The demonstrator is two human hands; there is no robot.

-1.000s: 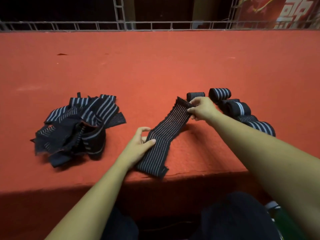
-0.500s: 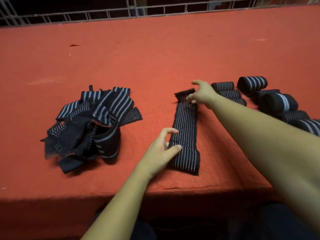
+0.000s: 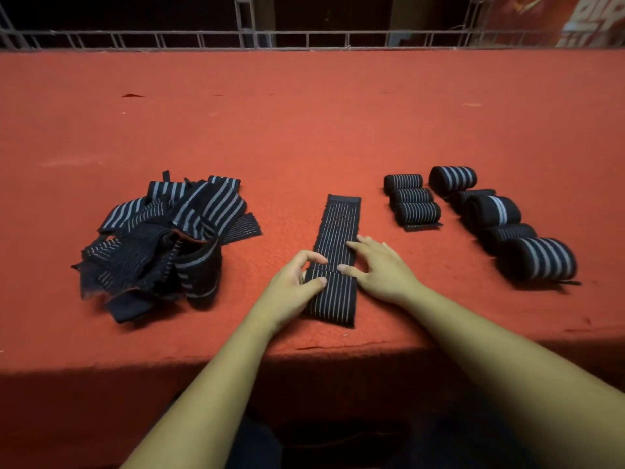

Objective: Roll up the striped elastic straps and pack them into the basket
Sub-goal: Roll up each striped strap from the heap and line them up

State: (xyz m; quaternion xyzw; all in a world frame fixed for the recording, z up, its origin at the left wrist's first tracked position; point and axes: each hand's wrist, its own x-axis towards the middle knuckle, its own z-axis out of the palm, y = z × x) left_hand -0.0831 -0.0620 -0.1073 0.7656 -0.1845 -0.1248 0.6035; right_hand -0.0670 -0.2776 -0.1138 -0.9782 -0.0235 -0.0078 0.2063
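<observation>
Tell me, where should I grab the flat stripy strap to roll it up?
Probably the near short end of the strap, coming from your side with a hand at each corner. It lies flat and straight, pointing away from you, so that end can curl forward, finishing at the plain band at the far end.

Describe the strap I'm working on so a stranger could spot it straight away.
On the red table, between the tangled strap pile at left and the finished rolls at right, lies one strap. It alone is spread flat and straight, left hand and right hand on its near half.
</observation>
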